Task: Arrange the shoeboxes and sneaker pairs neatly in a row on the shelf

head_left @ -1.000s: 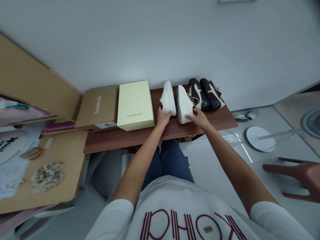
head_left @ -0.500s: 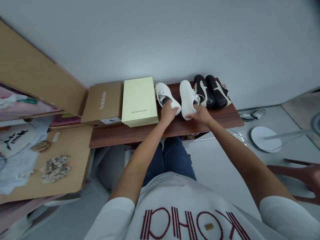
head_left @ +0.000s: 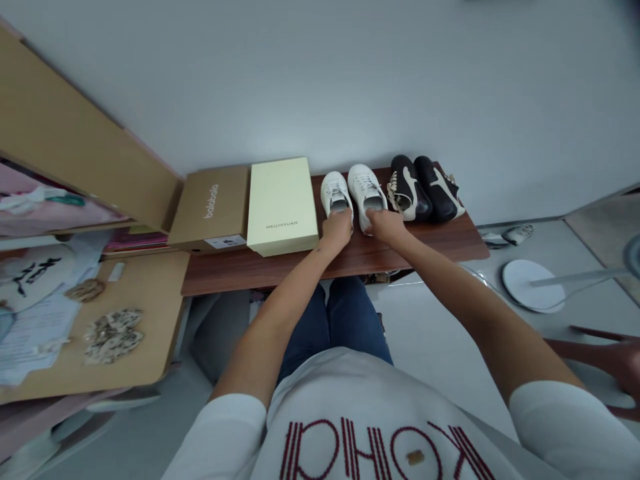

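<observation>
Two white sneakers stand side by side on a narrow brown wooden shelf top (head_left: 360, 260), toes toward the wall. My left hand (head_left: 337, 228) grips the heel of the left white sneaker (head_left: 333, 187), its fingers partly tucked inside the opening. The right white sneaker (head_left: 362, 181) has its heel in my right hand (head_left: 384, 225). Just to the right sits a pair of black shoes with cream trim: a nearer black shoe (head_left: 406, 180) and a farther black shoe (head_left: 431, 177). On the left, a pale yellow shoebox (head_left: 283, 200) lies close to the left sneaker.
A brown shoebox (head_left: 213, 207) rests beside the yellow one. Further left is a light wooden desk (head_left: 155, 320) with papers and a patterned hair bow (head_left: 114, 335). On the floor at right are a round white stand base (head_left: 525, 283), a reddish stool (head_left: 600, 360) and more shoes (head_left: 517, 233).
Both white sneakers have turned from angled to nearly parallel and come closer together. The right one moved left, away from the black shoes; the left one shifted slightly right.
</observation>
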Demonstrator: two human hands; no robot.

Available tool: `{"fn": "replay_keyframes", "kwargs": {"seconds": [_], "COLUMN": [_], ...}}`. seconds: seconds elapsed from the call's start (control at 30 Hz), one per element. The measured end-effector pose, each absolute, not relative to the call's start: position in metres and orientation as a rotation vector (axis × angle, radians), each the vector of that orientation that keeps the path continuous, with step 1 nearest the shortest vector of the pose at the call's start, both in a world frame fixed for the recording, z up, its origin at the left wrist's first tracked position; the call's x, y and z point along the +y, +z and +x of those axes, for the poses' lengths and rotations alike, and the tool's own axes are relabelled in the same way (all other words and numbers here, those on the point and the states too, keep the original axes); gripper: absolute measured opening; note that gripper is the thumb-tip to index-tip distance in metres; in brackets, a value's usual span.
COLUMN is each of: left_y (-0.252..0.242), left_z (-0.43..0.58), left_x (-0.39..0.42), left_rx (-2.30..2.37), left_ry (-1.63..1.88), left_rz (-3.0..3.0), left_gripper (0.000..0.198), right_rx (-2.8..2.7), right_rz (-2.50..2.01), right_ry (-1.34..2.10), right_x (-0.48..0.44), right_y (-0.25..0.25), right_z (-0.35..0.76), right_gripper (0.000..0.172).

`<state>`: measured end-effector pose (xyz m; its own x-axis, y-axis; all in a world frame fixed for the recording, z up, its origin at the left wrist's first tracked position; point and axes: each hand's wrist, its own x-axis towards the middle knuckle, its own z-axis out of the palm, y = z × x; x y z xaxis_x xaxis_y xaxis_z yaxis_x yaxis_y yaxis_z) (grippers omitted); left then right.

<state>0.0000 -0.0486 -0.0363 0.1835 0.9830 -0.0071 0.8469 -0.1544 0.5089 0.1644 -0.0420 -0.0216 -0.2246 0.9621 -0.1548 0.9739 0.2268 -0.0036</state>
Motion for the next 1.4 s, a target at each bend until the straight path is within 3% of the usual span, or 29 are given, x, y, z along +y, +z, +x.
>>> {"fn": "replay_keyframes", "kwargs": {"seconds": [0.53, 0.8, 0.93, 1.07, 1.13, 1.23, 1.3, 1.4], "left_y": [-0.047, -0.038, -0.027, -0.037, -0.049, -0.066, -0.074, -0.078], "left_z": [-0.004, -0.003, 0.031, 0.085, 0.113, 0.148, 0.165, 0.178], "left_x": [-0.023, -0.027, -0.043, -0.052, -0.049, -0.037, -0.027, -0.015], "left_rx": [1.737, 1.783, 1.519, 1.215, 1.209, 1.329, 1.405, 1.484], "left_ry": [0.664, 0.652, 0.873, 0.821, 0.746, 0.677, 0.654, 0.600], "left_rz": [1.878, 2.041, 2.154, 2.114, 2.011, 1.820, 1.726, 1.700], "left_gripper": [0.011, 0.030, 0.037, 0.046, 0.055, 0.063, 0.060, 0.047], "right_rx": [2.390, 2.893, 2.935, 2.466, 2.206, 2.099, 2.126, 2.148], "right_rz": [1.893, 1.880, 2.256, 2.942, 3.161, 3.165, 3.079, 3.056], "right_ry": [-0.245, -0.379, -0.317, -0.131, -0.287, -0.897, -1.213, -1.341], "right_x": [-0.021, -0.041, -0.047, -0.040, -0.036, -0.034, -0.035, -0.035], "right_y": [-0.026, -0.032, -0.031, -0.039, -0.047, -0.062, -0.070, -0.072], "right_z": [0.154, 0.199, 0.262, 0.337, 0.364, 0.385, 0.387, 0.385], "right_gripper": [0.043, 0.044, 0.041, 0.050, 0.053, 0.048, 0.046, 0.048]}}
